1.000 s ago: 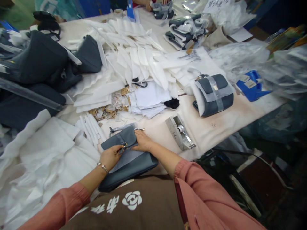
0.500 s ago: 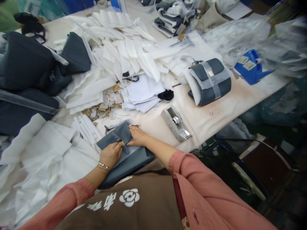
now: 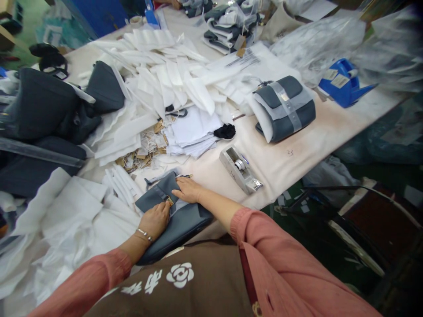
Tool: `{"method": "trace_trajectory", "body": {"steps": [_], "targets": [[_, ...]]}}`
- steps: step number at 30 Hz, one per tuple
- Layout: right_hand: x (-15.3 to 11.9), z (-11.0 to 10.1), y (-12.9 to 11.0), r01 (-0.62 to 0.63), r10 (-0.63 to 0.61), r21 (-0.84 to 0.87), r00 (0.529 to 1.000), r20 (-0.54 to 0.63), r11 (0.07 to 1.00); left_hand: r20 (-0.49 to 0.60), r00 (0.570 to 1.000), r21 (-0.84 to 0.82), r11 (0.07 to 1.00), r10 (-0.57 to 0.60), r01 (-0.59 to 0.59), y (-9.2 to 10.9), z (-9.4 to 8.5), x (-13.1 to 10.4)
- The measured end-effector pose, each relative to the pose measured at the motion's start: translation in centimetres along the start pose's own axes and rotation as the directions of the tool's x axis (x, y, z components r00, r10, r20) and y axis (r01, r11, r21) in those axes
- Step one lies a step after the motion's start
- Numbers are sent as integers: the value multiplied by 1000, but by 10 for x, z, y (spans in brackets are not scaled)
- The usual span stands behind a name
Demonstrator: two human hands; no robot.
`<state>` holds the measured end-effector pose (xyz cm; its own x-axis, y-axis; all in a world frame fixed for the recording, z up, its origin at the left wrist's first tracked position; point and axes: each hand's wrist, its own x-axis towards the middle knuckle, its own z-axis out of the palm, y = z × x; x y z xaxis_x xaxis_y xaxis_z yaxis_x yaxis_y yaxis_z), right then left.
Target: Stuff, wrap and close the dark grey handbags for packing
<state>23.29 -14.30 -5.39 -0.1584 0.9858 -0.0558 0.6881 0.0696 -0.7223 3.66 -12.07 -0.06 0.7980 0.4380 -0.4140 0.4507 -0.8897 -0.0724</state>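
Observation:
A dark blue-grey handbag [image 3: 187, 218] lies at the table's front edge, with its flap [image 3: 150, 199] toward the far side. My left hand [image 3: 154, 221] is closed at the flap's strap, its fingertips pressed together beside the gold clasp [image 3: 169, 201]. The strap's tip is hidden by those fingers. My right hand [image 3: 187, 190] rests on the right end of the flap, fingers stretched out and thumb apart. Pale tissue shows between the flap and the bag's body.
Right of the bag stands a grey tape dispenser [image 3: 241, 171]. Behind it are a wrapped handbag [image 3: 286, 108] and a blue tape dispenser [image 3: 342, 83]. White foam sheets [image 3: 79, 211], paper tags [image 3: 145, 149], white cloths [image 3: 193, 127] and dark bags [image 3: 46, 105] crowd the left and back.
My left fingers have shifted slightly at the clasp, and the strap tip that hung below them is now out of sight. My right thumb has moved up the flap. The view has tilted slightly.

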Motion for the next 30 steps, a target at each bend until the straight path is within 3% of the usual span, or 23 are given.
{"method": "trace_trajectory", "body": {"steps": [6, 11, 17, 23, 30], "targets": [[-2, 1, 2, -1, 0, -6, 1000, -21, 1000, 155, 983, -15, 995, -100, 103, 14, -24, 15], [-2, 2, 3, -6, 5, -13, 1000, -24, 1000, 201, 959, 0, 979, -198, 202, 19, -34, 28], [0, 6, 8, 7, -7, 4, 999, -39, 1000, 189, 966, -9, 983, -177, 182, 12, -26, 26], [1, 9, 15, 15, -13, 35, 998, -64, 999, 88, 973, -225, 948, -212, 227, -6, -13, 19], [3, 9, 17, 22, -16, 73, 997, -78, 997, 180, 959, -463, 842, -218, 278, -29, -7, 26]]}}
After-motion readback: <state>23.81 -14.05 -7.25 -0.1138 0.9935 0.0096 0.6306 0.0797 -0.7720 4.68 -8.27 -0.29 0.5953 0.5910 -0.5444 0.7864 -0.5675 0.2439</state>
